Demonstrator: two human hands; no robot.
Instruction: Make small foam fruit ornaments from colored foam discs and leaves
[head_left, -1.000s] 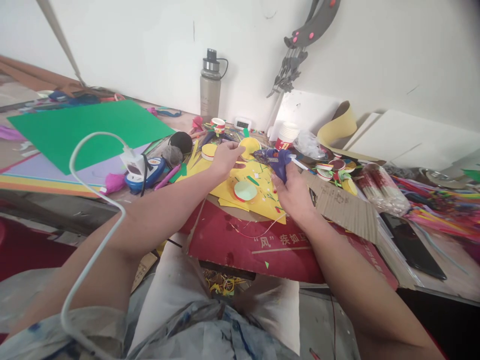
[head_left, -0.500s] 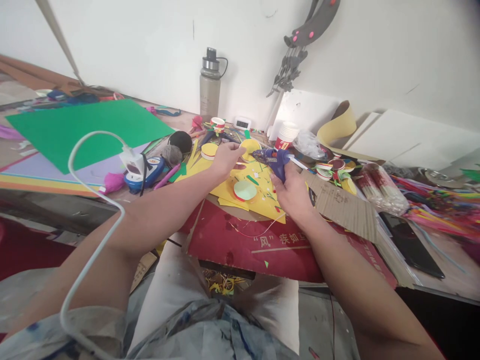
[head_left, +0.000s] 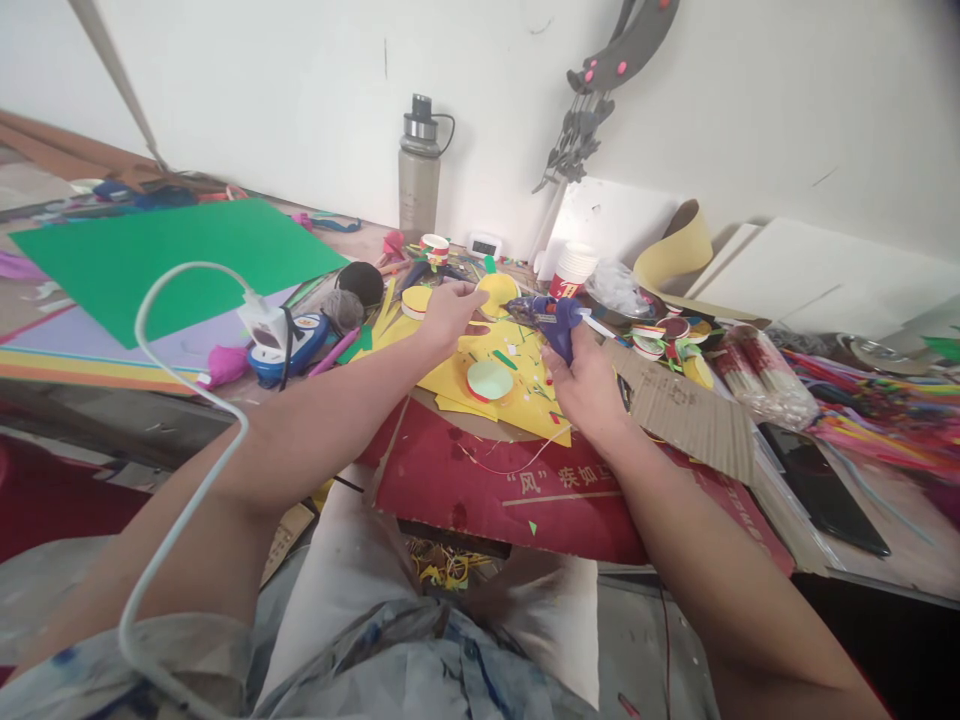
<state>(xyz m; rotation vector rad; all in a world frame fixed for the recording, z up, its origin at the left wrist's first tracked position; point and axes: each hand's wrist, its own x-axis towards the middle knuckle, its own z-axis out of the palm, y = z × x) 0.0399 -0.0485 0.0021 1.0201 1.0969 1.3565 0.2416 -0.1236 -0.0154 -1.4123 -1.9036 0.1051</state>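
Observation:
My left hand (head_left: 453,318) pinches the edge of a round yellow paper piece (head_left: 495,294), with a small green bit at its top. My right hand (head_left: 586,385) is wrapped round the handle of a blue hot glue gun (head_left: 553,316). The gun's nozzle points left, close to the yellow piece; whether they touch I cannot tell. Below both hands, a pale green disc with a red rim (head_left: 490,381) lies on yellow sheets (head_left: 457,378) strewn with paper scraps. Partly behind my left hand sits a shallow yellow round piece with a white rim (head_left: 415,301).
A bottle (head_left: 419,180) and a small clock (head_left: 484,246) stand by the wall. Paper cups (head_left: 573,268), corrugated card (head_left: 686,408) and a phone (head_left: 823,490) are on the right. Green sheet (head_left: 172,262) and a power socket (head_left: 289,350) lie left. A white cable (head_left: 196,500) crosses my left arm.
My left hand and the yellow piece have shifted very slightly left. The glue gun stays almost in place, its nozzle still close to the piece.

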